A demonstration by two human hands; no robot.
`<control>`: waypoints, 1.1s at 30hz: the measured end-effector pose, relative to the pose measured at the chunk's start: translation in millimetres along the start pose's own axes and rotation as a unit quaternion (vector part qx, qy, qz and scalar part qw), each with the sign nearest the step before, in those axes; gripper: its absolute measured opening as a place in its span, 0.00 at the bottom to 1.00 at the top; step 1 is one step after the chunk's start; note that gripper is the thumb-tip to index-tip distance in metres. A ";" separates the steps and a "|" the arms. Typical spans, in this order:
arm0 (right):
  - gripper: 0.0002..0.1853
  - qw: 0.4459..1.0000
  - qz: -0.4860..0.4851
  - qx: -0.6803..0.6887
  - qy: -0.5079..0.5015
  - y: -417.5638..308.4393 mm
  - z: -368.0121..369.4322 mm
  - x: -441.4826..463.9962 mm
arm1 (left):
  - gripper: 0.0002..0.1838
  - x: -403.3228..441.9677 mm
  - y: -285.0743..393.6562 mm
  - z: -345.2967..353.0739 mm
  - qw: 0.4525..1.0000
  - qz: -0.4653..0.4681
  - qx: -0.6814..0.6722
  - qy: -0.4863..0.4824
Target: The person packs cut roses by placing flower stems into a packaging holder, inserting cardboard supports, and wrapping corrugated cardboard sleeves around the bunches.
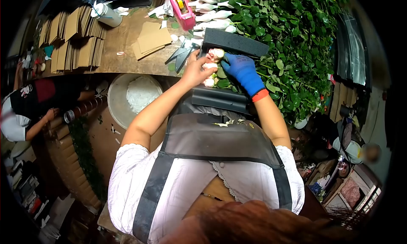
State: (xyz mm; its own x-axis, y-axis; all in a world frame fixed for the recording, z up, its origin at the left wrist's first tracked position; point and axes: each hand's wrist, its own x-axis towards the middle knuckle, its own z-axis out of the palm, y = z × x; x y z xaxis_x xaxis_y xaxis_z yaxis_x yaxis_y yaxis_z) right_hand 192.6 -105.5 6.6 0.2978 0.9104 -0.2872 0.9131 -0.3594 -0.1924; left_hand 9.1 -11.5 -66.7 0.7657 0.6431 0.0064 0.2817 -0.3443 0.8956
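Observation:
My bare left hand [196, 70] is closed around the side of several pale pink roses [215, 54], its fingers on the blooms. My right hand [240, 68], in a blue glove with an orange cuff, is beside the roses' green stems and leaves; its fingertips are partly hidden, and what they hold cannot be made out. The roses lie between a ribbed black panel [235, 42] above and a smooth black panel [220, 99] nearer my body. Left of my left hand, scissors [180, 57] rest on the wooden table [114, 44].
A pink tape dispenser [181, 8], cardboard sheets [151, 39], cardboard stacks [76, 32] and a white bottle [106, 14] are on the table. Netted roses [214, 15] and leafy stems [292, 40] lie beyond. A bucket [116, 102] stands below; another person [25, 110] is at left.

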 end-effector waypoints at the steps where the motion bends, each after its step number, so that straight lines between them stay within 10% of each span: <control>1: 0.14 1.000 -0.002 0.005 -0.018 0.8 -3.9 -1.1 | 0.24 -0.1 1.5 -0.6 1.000 0.002 0.020 -0.002; 18: 0.17 0.977 0.048 0.177 0.109 -17.3 -16.8 -32.5 | 0.52 28.6 -24.6 16.3 0.993 -0.079 -0.074 0.035; 27: 0.18 0.994 0.058 0.045 0.085 -21.2 1.8 -3.0 | 0.21 16.2 12.9 -2.8 0.998 0.011 0.057 0.040; 33: 0.16 0.997 0.045 0.019 0.067 -21.1 16.2 13.5 | 0.23 22.0 2.5 -3.5 0.999 -0.022 0.023 0.004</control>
State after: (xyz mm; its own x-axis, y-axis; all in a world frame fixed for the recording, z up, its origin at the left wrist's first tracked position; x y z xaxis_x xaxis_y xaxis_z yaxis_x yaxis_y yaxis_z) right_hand 172.8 -89.0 -8.5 0.4146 0.8925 -0.1777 0.8708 -0.4458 -0.2072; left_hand 24.7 4.2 -62.8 0.7479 0.6632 -0.0292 0.3413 -0.3465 0.8738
